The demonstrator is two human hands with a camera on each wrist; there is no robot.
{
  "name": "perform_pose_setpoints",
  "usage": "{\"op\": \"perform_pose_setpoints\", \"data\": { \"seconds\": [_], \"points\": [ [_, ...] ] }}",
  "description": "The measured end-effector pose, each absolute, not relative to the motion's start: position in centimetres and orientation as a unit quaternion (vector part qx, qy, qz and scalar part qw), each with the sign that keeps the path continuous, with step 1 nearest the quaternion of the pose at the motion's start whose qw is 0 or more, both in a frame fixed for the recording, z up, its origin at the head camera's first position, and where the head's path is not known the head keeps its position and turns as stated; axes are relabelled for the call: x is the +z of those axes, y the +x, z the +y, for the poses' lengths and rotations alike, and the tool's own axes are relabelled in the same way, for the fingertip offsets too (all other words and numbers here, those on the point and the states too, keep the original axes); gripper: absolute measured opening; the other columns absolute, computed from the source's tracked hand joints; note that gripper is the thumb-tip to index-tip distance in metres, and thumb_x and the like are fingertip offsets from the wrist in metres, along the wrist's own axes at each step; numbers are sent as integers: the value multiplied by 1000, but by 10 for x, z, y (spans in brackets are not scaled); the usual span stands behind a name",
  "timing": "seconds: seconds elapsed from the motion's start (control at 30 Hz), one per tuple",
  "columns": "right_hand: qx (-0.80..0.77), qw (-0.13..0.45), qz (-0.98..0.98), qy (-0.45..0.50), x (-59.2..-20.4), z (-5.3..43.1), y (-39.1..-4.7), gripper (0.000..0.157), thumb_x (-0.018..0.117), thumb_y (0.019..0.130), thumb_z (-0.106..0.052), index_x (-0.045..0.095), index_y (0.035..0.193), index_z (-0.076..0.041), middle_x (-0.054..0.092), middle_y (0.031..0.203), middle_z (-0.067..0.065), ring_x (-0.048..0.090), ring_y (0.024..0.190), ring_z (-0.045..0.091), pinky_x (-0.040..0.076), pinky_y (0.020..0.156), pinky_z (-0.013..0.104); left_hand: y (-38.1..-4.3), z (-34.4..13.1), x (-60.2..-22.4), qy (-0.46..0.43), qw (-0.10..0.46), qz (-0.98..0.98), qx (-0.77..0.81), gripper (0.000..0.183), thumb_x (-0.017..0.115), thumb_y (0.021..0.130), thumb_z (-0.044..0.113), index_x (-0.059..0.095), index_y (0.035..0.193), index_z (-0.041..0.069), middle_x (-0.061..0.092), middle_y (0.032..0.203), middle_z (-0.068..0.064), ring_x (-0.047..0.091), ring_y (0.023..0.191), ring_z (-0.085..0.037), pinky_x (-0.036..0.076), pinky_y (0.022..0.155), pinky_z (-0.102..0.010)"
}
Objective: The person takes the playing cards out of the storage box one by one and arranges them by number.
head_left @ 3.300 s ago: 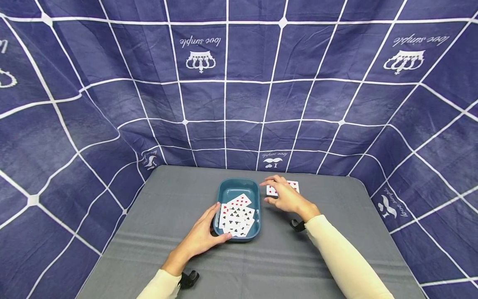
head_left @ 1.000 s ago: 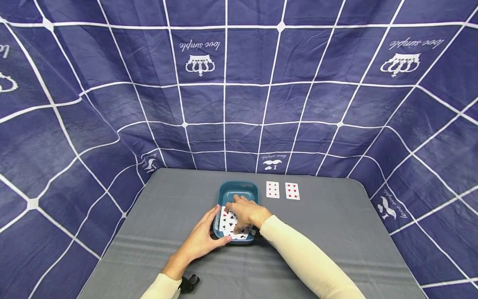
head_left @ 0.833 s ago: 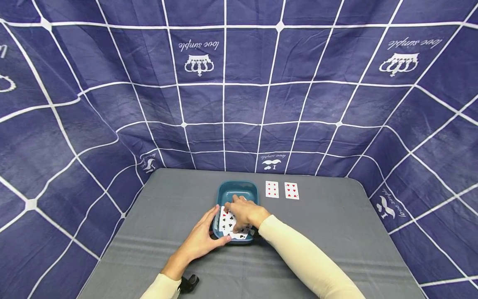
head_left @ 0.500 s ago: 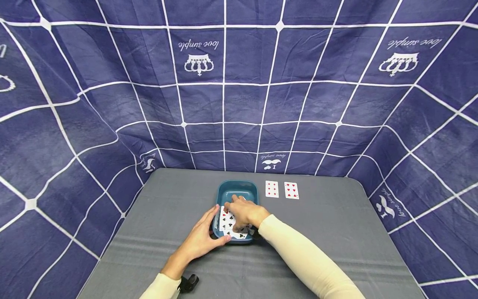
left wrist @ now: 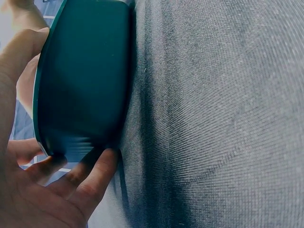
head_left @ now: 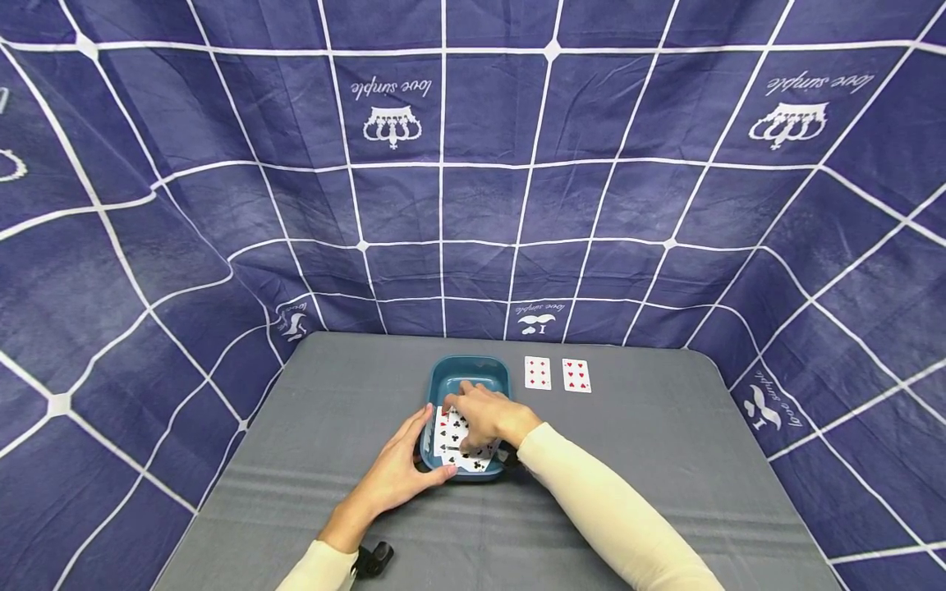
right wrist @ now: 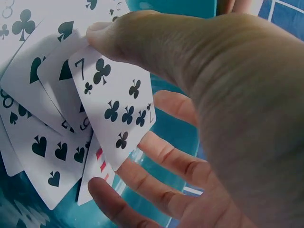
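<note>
Your right hand (head_left: 484, 417) has entered the blue dish (head_left: 466, 371), pinching the seven of clubs (right wrist: 114, 104). Keep your left hand (head_left: 399, 466) gripping the dish steadily.

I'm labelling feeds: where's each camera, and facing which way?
On head: facing forward and down at the glossy teal rectangular tray; left hand, right hand, cream fabric sleeves show.
On left wrist: facing the tray's outer wall; mostly left hand shows.
On right wrist: facing white rectangular playing cards; mostly right hand shows.
Head and right wrist share the cards.
</note>
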State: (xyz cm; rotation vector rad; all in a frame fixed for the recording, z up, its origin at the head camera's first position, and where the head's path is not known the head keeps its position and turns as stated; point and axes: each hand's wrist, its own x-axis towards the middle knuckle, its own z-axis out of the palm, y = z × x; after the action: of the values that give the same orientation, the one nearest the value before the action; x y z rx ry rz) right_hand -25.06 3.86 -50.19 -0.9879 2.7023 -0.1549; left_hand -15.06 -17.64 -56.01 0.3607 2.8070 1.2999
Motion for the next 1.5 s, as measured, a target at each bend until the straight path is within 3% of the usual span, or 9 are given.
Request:
{"op": "perform_pose_setpoints", "data": {
  "seconds": [0.2,0.67,0.97,1.27,1.5],
  "points": [
    [-84,115,927,-347,-499,47,-249,82,107,87,-33,67,158,-28,65,155,7,70,137,29,64,114,51,-150,-176,-561,114,12,903,415,120,100,91,52,37,183,6,41,188,-17,59,160,-39,68,105,-34],
    [-135,43,913,-384,-499,78,-250,59,105,87,-32,75,134,-14,72,134,4,67,124,28,63,111,44,-151,-175,-560,115,13,900,420,120,100,91,51,37,183,5,40,188,-18,57,162,-39,68,106,-33],
    [-179,28,905,-384,-491,97,-245,50,101,91,-29,78,131,-11,71,144,7,65,135,31,60,118,49,-151,-174,-560,116,13,898,424,120,101,91,49,37,182,5,41,188,-18,58,161,-39,69,106,-35],
    [-191,9,908,-372,-493,118,-242,37,98,93,-31,84,122,-14,72,151,10,65,133,30,63,110,47,-153,-174,-563,117,17,892,435,120,102,91,47,36,183,6,39,189,-17,57,161,-40,69,107,-39],
    [-212,7,907,-364,-494,133,-242,37,98,93,-29,84,122,-10,71,155,14,65,148,41,52,131,59,-153,-173,-566,113,14,897,427,120,102,91,47,36,184,9,40,188,-15,60,158,-37,69,106,-34]
  ]
}}
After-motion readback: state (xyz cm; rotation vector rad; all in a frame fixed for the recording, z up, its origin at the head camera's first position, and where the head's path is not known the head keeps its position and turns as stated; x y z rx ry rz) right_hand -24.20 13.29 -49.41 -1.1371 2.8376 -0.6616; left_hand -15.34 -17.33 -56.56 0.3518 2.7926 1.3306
